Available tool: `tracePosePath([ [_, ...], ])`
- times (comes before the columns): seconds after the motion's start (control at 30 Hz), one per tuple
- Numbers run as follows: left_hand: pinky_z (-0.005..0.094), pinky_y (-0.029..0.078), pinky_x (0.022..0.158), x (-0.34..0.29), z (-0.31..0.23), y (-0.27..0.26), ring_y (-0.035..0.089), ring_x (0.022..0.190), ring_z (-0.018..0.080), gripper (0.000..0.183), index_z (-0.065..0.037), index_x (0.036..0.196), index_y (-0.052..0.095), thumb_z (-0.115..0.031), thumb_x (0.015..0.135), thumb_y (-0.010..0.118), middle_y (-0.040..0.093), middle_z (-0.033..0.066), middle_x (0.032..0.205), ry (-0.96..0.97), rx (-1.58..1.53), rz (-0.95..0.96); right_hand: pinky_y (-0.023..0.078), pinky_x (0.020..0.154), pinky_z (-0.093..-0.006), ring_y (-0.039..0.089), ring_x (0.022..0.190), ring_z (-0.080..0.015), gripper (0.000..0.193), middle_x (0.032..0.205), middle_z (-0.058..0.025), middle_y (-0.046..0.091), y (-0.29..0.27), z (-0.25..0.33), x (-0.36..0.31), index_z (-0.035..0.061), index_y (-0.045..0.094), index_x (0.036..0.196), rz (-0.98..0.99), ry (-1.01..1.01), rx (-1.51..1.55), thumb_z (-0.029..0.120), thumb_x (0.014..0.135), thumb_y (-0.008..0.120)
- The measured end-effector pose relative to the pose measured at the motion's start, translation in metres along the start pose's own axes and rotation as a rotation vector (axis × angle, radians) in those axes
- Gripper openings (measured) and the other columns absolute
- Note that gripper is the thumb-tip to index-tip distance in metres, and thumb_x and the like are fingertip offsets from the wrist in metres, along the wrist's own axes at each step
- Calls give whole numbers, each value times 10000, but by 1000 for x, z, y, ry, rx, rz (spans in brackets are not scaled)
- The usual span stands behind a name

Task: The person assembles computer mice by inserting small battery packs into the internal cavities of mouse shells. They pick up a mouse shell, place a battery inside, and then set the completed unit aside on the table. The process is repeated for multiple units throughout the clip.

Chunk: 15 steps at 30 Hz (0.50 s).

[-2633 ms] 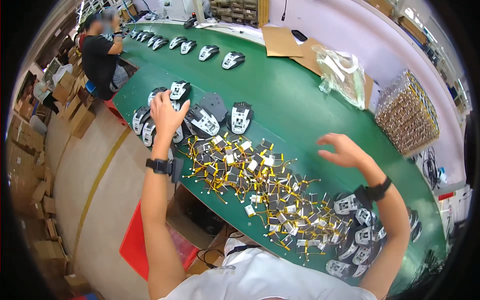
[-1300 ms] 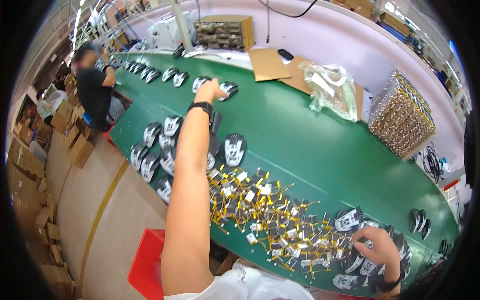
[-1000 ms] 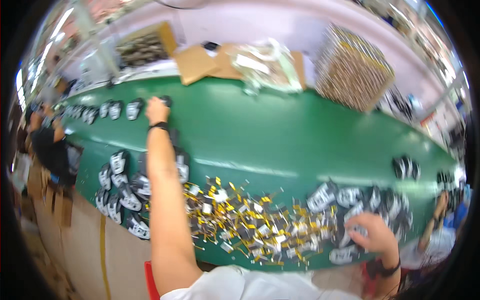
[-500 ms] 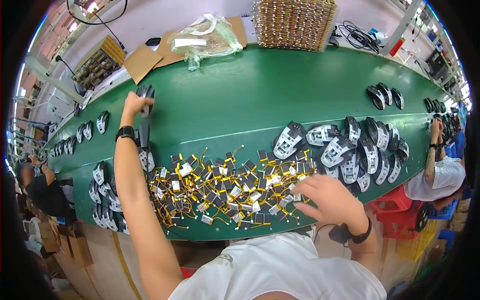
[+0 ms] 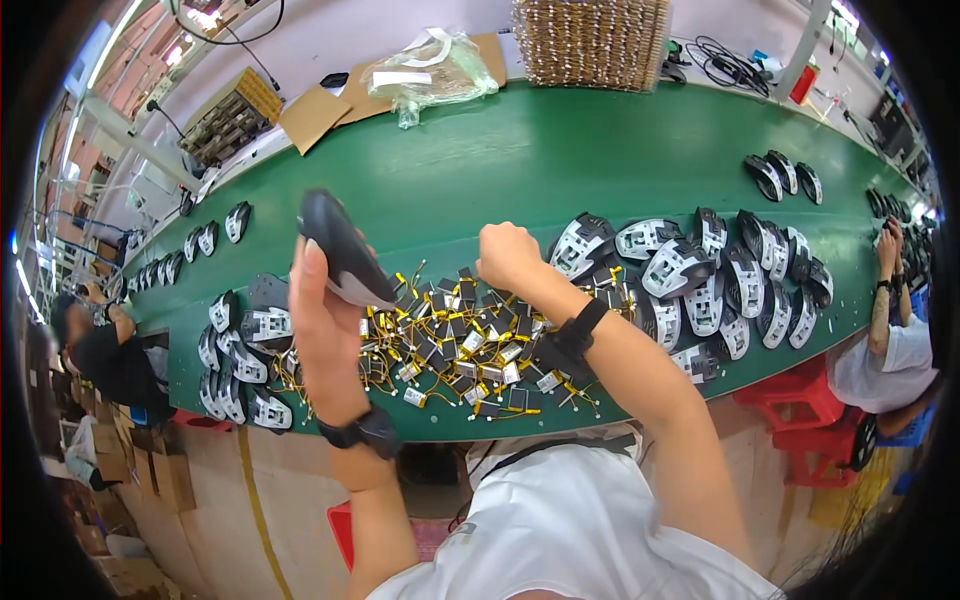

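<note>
My left hand [image 5: 328,335] is raised over the near left part of the table, closed round a black and grey computer mouse [image 5: 338,238]. Its smooth dark back faces up, tilted. My right hand [image 5: 510,258] hovers just beyond a pile of small battery packs [image 5: 470,340], fingers curled tightly inward. Whatever those fingers hold, if anything, is hidden. The packs are dark and silver with yellow tape and thin wires ending in white plugs. Right of the pile lie several mouse shells [image 5: 678,272], open undersides up; a smaller group of mouse shells [image 5: 245,365] is beside my left wrist.
The green table [image 5: 430,180] curves across the view. Along its back are cardboard [image 5: 315,120], a clear plastic bag [image 5: 435,75] and a tall stack of trays [image 5: 592,45]. More mouse shells [image 5: 785,178] stand far right. Another person [image 5: 880,340] sits at right, one at left [image 5: 115,350].
My left hand has drawn back from the far left toward me, bringing the mouse with it. My right hand has moved forward and left from the pile's near right edge, its fingers now curled.
</note>
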<state>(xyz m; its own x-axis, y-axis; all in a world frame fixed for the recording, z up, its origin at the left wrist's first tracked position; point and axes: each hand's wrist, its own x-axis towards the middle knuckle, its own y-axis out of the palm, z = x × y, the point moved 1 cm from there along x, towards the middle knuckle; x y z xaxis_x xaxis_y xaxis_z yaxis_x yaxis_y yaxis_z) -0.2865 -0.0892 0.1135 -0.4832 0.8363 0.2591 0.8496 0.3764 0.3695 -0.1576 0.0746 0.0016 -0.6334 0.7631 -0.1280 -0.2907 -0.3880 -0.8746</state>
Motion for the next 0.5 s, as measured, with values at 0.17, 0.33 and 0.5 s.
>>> tracePosePath([
  [0.17,431,451,889,-49,42,6,552,835,246,530,15,1358,447,-363,987,456,558,140,967,-183,-502,-208,570,782,-472,683,911,-426,163,938,-263,690,4,17,-1,-18,704,871,-95,-37,35,37,720,673],
  [0.33,434,532,878,-67,73,-6,633,1003,241,448,-54,1298,545,-345,957,557,637,114,1142,-191,-676,-370,561,772,-452,687,857,-408,183,904,-250,690,22,7,19,2,702,889,-184,-29,77,62,718,675],
  [0.5,459,556,898,-83,82,-15,645,1087,243,451,-80,1284,566,-354,931,625,647,83,1223,-194,-670,-407,536,747,-286,686,807,-165,263,906,-109,727,-5,-15,-1,-30,713,1013,19,-165,859,104,787,709],
])
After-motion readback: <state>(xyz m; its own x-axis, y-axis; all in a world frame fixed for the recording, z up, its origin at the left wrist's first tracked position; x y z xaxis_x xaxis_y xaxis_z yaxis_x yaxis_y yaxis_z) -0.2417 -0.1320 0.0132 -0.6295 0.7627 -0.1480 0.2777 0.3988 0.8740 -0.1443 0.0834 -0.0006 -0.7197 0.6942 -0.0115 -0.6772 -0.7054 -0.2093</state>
